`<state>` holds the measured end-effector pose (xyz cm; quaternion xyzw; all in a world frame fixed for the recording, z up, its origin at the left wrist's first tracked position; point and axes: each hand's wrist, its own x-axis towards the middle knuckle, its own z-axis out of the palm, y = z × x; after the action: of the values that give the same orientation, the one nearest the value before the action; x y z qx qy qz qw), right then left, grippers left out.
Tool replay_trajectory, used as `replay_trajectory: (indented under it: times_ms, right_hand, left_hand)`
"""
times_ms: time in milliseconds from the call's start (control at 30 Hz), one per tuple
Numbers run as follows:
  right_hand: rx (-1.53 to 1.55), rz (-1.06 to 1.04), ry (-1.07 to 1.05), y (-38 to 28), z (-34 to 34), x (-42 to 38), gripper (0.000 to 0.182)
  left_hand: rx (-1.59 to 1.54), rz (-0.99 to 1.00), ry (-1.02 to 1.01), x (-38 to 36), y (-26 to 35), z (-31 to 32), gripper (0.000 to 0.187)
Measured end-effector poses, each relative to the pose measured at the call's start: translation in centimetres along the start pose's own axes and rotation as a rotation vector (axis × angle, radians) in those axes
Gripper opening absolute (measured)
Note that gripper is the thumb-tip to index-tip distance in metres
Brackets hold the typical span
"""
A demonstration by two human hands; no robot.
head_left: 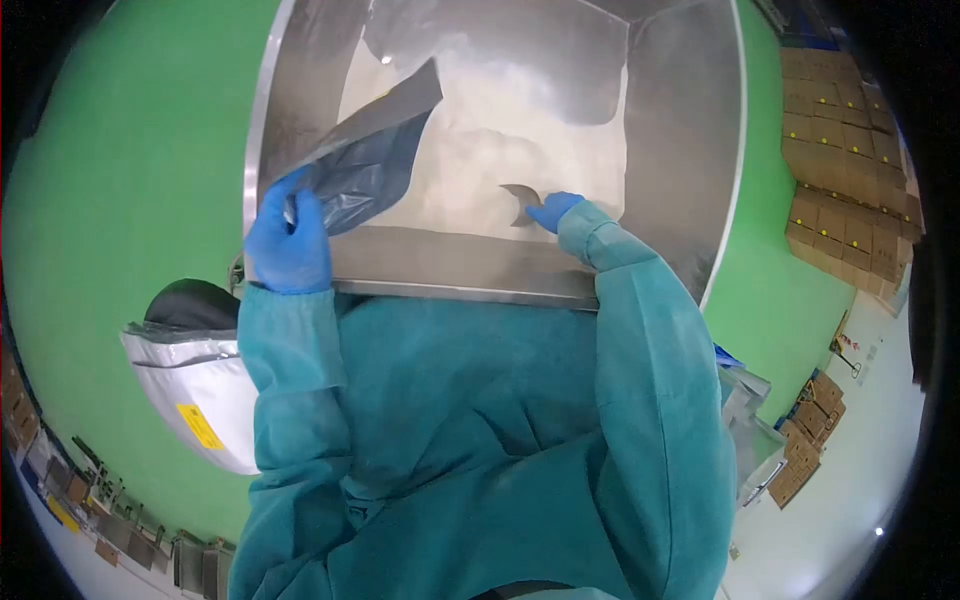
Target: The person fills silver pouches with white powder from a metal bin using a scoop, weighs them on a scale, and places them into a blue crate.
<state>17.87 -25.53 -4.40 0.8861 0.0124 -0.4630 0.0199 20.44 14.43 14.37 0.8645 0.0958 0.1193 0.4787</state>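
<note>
Foil bag (385, 160): It is at 11 o'clock, if 12 is the top of the view. Its shiny dark side shows, and its far tip hangs over the powder. I cannot see inside it.
Left hand (290, 245): It wears a blue glove, near 10 o'clock. Thumb and fingers pinch one end of the bag, likely so the rest can hang free.
Scoop (525, 200): A thin, curved metal blade at 1 o'clock, low by the powder. I cannot tell if it touches.
Right hand (560, 208): Also in a blue glove, closed on the back of the scoop. This probably leaves the curved front free.
Powder (490, 150): Pale and bumpy, at 12 o'clock in the steel bin (685, 130).
Bin rim (470, 292): The near edge runs under both arms, so they must reach over it. The scoop is close to the near wall; more room lies toward 12 o'clock.
White bag (195, 375): At 8 o'clock, outside the bin and just beside the left sleeve (292, 370), so that arm has little side room.
</note>
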Motion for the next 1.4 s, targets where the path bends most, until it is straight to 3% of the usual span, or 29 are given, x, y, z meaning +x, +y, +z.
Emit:
replay_trajectory:
  times_ms: [100, 233, 433, 533, 733, 800, 833, 900, 933, 1033, 1067, 1133, 1233, 1333, 1367, 1400]
  right_hand:
    - [0.039, -0.028, 0.064, 0.6, 1.5, 1.5, 0.052]
    - [0.085, -0.054, 0.072, 2.9, 0.3, 0.7, 0.048]
    - [0.356, 0.080, 0.279, 6.1, -3.9, -9.1, 0.046]
    - [0.548, 0.096, 0.366, 8.2, -4.1, -13.6, 0.046]
    - [0.873, 0.123, 0.536, 10.1, -4.0, -25.5, 0.048]
    - [0.812, 0.116, 0.565, 10.4, -3.9, -31.0, 0.042]
    - [0.369, -0.024, 0.640, 11.8, -2.2, -32.4, 0.037]
    - [0.286, -0.108, 0.841, 15.4, 2.9, -34.0, 0.024]
    - [0.879, 0.242, 0.541, 13.7, 1.5, -40.6, 0.023]
    - [0.629, 0.367, 0.772, 15.9, 8.3, -50.1, 0.036]
    - [0.679, 0.297, 0.859, 18.7, 11.9, -51.4, 0.037]
    - [1.220, 0.531, 0.738, 17.0, 12.5, -62.1, 0.025]
    - [1.051, 0.742, 0.827, 21.4, 19.8, -73.4, 0.039]
    - [0.668, 0.870, 0.683, 24.2, 22.9, -84.3, 0.037]
    - [0.697, 0.938, 0.648, 27.0, 25.4, -85.5, 0.034]
    - [0.545, 1.014, 0.748, 24.5, 23.9, -86.6, 0.029]
  left_hand:
    - [-0.015, -0.179, -0.092, -0.3, 2.5, 0.7, 0.025]
    - [-0.059, -0.190, -0.148, -0.4, 1.7, 1.3, 0.026]
    - [-0.088, 0.018, -0.052, -1.2, 1.3, 1.8, 0.023]
    - [0.007, 0.120, -0.022, -2.7, 4.1, 0.0, 0.023]
    - [-0.204, 0.208, 0.001, -9.4, 9.6, -3.2, 0.025]
    - [-0.093, 0.052, -0.120, -11.9, 13.0, -4.9, 0.026]
    - [-0.163, 0.072, -0.138, -12.3, 11.9, -5.2, 0.027]
    - [-0.262, 0.108, -0.204, -13.4, 12.4, -4.9, 0.028]
    - [-0.282, 0.126, -0.240, -14.3, 13.8, -5.2, 0.029]
    - [-0.199, 0.331, -0.251, -15.7, 14.1, -4.7, 0.030]
    - [-0.184, 0.367, -0.244, -16.1, 14.0, -4.8, 0.030]
    - [-0.208, 0.345, -0.311, -17.4, 14.4, -4.8, 0.031]
    - [-0.171, 0.395, -0.344, -19.0, 14.8, -4.5, 0.031]
    - [-0.126, 0.413, -0.353, -19.2, 13.1, -3.3, 0.031]
    - [-0.116, 0.409, -0.358, -19.2, 13.0, -3.1, 0.031]
    - [-0.150, 0.410, -0.376, -19.6, 13.9, -3.2, 0.031]
